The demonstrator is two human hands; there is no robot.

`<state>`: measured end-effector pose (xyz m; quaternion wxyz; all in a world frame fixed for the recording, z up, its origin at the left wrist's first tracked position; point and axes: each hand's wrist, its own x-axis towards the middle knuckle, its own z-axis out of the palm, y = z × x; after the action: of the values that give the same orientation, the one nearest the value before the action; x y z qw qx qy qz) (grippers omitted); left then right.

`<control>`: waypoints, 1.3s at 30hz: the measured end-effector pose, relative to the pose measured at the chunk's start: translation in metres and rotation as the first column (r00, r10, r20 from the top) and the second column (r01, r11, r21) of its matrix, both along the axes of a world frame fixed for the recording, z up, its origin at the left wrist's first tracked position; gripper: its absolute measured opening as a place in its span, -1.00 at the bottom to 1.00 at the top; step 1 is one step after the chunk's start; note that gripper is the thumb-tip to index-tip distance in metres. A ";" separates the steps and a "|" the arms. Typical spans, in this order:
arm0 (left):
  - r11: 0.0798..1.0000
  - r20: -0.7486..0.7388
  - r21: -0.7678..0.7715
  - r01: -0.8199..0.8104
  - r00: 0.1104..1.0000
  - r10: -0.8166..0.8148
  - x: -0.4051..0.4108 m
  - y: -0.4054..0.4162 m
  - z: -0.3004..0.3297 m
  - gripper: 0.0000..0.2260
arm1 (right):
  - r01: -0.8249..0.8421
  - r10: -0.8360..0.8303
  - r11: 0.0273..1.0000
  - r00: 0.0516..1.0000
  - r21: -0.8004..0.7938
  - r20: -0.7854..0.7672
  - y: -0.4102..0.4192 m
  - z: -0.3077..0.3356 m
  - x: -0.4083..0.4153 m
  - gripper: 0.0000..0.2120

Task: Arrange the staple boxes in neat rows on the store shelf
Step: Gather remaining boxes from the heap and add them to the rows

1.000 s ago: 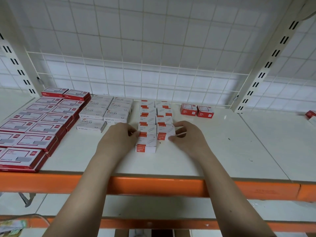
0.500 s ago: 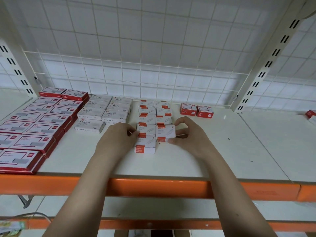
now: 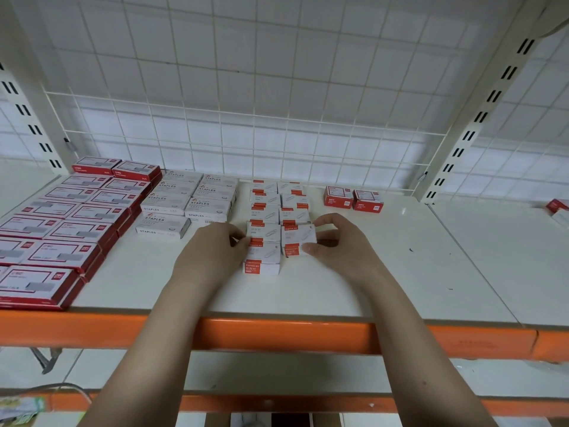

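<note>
Two columns of small white-and-orange boxes (image 3: 265,208) run from the wire back toward the front on the white shelf (image 3: 385,272). My right hand (image 3: 341,245) pinches the front box of the right column (image 3: 298,240) between thumb and fingers, with its front edge tilted up slightly. My left hand (image 3: 215,251) touches the left side of the left column's front boxes (image 3: 263,255) with curled fingers.
Grey "STAPLES" boxes (image 3: 184,204) lie left of the columns, and large red boxes (image 3: 61,226) fill the far left. Two small red boxes (image 3: 353,198) stand at the back right. An orange beam (image 3: 277,334) edges the shelf front. More boxes (image 3: 558,209) lie at the far right.
My right hand has closed around the front right box and lifted its front edge slightly. My left hand stays against the left column.
</note>
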<state>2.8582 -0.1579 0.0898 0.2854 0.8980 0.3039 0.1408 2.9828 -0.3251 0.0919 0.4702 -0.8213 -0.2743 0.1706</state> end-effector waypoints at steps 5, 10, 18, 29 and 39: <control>1.000 -0.006 -0.004 -0.003 1.000 0.003 -0.002 0.000 -0.001 -0.81 | 0.066 -0.057 0.994 0.994 -0.089 0.098 0.008 -0.008 0.002 -0.66; 1.000 -0.019 -0.012 -0.003 1.000 0.003 -0.002 -0.001 -0.001 -0.80 | 0.088 -0.079 0.992 0.991 -0.086 0.107 0.007 -0.008 -0.001 -0.62; 1.000 -0.038 -0.001 0.013 0.999 -0.013 -0.002 0.000 0.001 -0.80 | 0.137 -0.121 0.986 0.980 -0.091 0.158 -0.004 -0.004 -0.006 -0.70; 0.993 0.015 0.050 0.104 0.994 -0.105 0.000 0.020 0.015 -0.80 | 0.363 -0.286 0.916 0.890 -0.172 0.354 -0.029 -0.007 -0.043 -0.68; 0.914 0.089 0.120 0.387 0.913 -0.398 0.027 -0.023 0.028 -0.82 | 0.573 -0.445 0.779 0.792 -0.257 0.418 -0.082 -0.007 -0.068 -0.61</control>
<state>2.8856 -0.1805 0.1173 0.2791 0.9445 0.0932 0.1457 2.9144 -0.4074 0.0854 0.2816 -0.9547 -0.0768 -0.0582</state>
